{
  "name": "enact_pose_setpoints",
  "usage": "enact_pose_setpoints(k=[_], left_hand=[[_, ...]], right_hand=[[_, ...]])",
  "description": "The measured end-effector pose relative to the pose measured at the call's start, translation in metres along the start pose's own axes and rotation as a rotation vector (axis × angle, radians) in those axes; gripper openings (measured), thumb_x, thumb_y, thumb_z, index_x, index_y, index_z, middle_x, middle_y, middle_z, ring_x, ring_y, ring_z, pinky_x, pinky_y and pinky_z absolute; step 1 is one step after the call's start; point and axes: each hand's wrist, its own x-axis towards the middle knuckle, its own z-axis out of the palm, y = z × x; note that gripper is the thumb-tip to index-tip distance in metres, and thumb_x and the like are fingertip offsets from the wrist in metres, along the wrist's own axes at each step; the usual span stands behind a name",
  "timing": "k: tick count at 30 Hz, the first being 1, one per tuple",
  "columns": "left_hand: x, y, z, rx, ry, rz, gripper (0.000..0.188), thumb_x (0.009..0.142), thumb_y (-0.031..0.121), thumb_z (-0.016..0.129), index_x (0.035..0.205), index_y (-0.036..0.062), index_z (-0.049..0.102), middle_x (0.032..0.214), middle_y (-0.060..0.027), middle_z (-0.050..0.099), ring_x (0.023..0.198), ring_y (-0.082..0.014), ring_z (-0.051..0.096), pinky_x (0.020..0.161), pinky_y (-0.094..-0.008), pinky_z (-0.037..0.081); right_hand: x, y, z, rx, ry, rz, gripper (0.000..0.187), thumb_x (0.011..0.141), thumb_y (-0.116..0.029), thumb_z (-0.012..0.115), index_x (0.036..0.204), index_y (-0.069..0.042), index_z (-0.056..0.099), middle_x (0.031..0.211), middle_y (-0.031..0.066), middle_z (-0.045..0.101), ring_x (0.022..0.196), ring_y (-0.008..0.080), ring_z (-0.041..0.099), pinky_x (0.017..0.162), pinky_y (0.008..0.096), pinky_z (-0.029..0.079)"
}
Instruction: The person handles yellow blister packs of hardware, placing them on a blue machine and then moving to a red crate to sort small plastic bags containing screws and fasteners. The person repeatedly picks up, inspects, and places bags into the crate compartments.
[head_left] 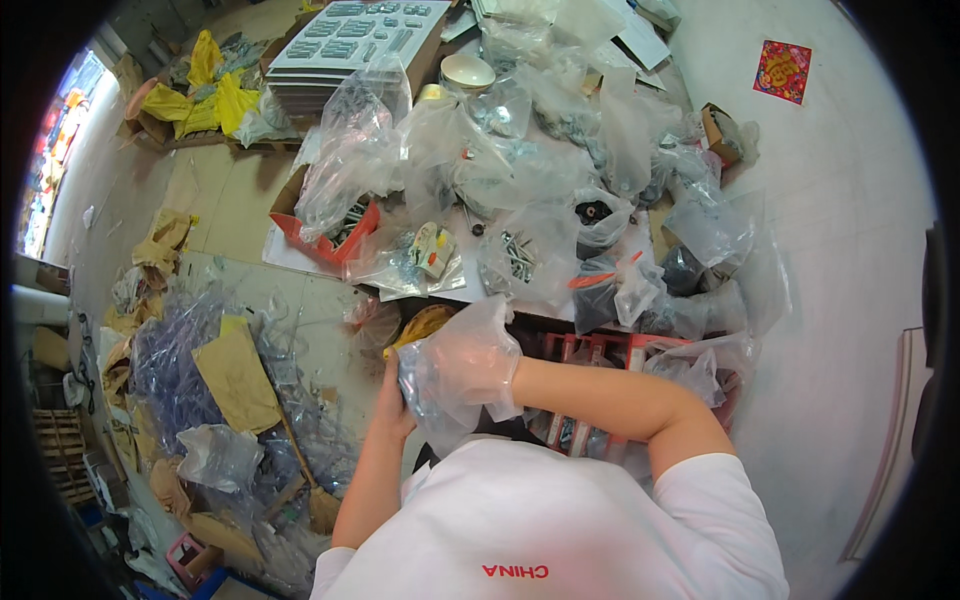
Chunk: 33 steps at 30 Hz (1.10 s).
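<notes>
In front of my body is a clear plastic bag with greyish contents low in it, too blurred to name. My left hand grips this bag from its left side, fingers round the outside. My right hand is inside the same bag, with the plastic loose around its wrist. Its fingers are hidden by the film and the contents. Just beyond the bag lies a yellow object, partly covered. On the table past my hands, an open bag of metal screws lies beside a bag with a printed card.
Many filled plastic bags crowd the table. A red box of long bolts stands at its left, near a white bowl and a stacked sample board. Red bins sit under the front edge. Plastic wrap and a broom litter the left floor.
</notes>
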Motion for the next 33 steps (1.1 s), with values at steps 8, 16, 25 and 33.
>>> enact_pose_setpoints(k=[8,16,25,33], left_hand=[[-0.005,0.002,0.007,0.114,0.13,-0.007,0.057,0.112,0.05,0.045,0.144,0.0054,0.057,0.139,-0.0125,0.065,0.123,-0.0275,0.064,0.11,-0.0461,0.05],[-0.019,0.039,0.056,1.518,0.204,0.398,0.048,0.114,0.039,0.043,0.138,0.0016,0.061,0.131,-0.0099,0.067,0.122,-0.0222,0.062,0.106,-0.0368,0.048],[-0.019,0.021,0.069,0.305,0.105,0.134,0.064,0.107,0.057,0.053,0.145,0.0054,0.057,0.135,-0.0131,0.067,0.13,-0.0277,0.06,0.11,-0.0424,0.047],[0.013,-0.003,0.035,0.04,-0.027,0.081,0.063,0.109,0.057,0.047,0.147,0.007,0.055,0.144,-0.0126,0.063,0.131,-0.0297,0.061,0.112,-0.0485,0.048]], right_hand=[[-0.022,0.019,0.059,0.656,0.327,0.091,0.069,0.083,-0.038,0.085,0.139,-0.005,0.061,0.131,0.0204,0.066,0.121,0.0333,0.062,0.104,0.0448,0.05],[-0.02,0.006,0.059,1.821,0.397,-0.13,0.094,0.088,-0.03,0.088,0.161,-0.008,0.033,0.152,0.0106,0.05,0.137,0.0224,0.05,0.11,0.0389,0.048],[-0.038,0.0,0.017,0.972,0.598,0.253,0.079,0.083,-0.035,0.088,0.147,-0.005,0.053,0.124,0.0144,0.069,0.103,0.0275,0.068,0.093,0.0402,0.055],[-0.037,-0.004,0.015,0.181,0.554,0.24,0.05,0.08,-0.029,0.079,0.124,-0.009,0.069,0.113,0.0217,0.07,0.111,0.0382,0.067,0.098,0.0465,0.054]])
